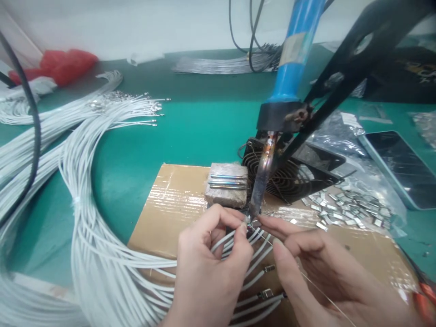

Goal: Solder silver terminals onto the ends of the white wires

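My left hand (213, 263) pinches a white cable (225, 239) between thumb and forefinger, close under the hot tip of a soldering iron (261, 186). In my right hand (320, 268) is a thin solder wire (323, 293), which runs back across the palm. The right fingertips almost meet the left ones beside a small shiny metal piece (256, 223) at the iron's tip. Fingers partly hide the joint there. More white cables pass below both hands, some ending in metal terminals (265, 294). The blue-handled iron is held upright in a black stand (340, 68).
Cardboard (163, 213) covers the green table (146, 150). A block with metal strips (226, 181) sits near a black fan (282, 177). Loose metal pieces (350, 211) and a phone (402, 163) are at right. Bundled white cables (81, 218) fill the left. Orange-handled tool (424, 302) lies lower right.
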Available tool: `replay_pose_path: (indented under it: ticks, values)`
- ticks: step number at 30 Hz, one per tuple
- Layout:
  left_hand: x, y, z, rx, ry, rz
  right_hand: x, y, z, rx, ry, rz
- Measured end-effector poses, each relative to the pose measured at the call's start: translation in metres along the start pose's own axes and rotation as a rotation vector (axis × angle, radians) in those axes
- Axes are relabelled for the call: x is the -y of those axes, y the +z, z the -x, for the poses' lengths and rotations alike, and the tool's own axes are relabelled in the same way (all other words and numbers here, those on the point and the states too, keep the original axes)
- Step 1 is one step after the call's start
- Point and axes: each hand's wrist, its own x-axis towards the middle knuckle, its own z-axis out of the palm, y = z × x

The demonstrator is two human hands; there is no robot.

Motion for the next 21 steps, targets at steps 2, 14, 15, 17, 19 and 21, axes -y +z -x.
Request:
replay_pose_path:
  ticks: [2, 14, 15, 17, 19, 21]
  values:
    - [-0.003, 0.002, -0.003, -0.021, -0.012, 0.003, -0.004, -0.002, -0.004, 0.034, -0.032, 0.012]
    - [-0.01, 0.004, -0.009, 0.0, -0.051, 0.065, -0.001, 0.003, -0.002, -0.041, -0.005, 0.038]
    - [-0.011, 0.004, -0.009, 0.0, -0.049, 0.069, 0.001, 0.005, -0.001, -0.056, 0.008, 0.041]
    - [-0.011, 0.005, -0.009, -0.001, -0.032, 0.075, 0.006, 0.008, 0.0, -0.084, 0.032, 0.032]
    - [-0.011, 0.005, -0.008, -0.011, -0.014, 0.074, 0.009, 0.01, 0.001, -0.088, 0.041, 0.012]
    - [-0.01, 0.003, -0.006, -0.013, -0.004, 0.075, 0.01, 0.01, 0.001, -0.093, 0.031, 0.003]
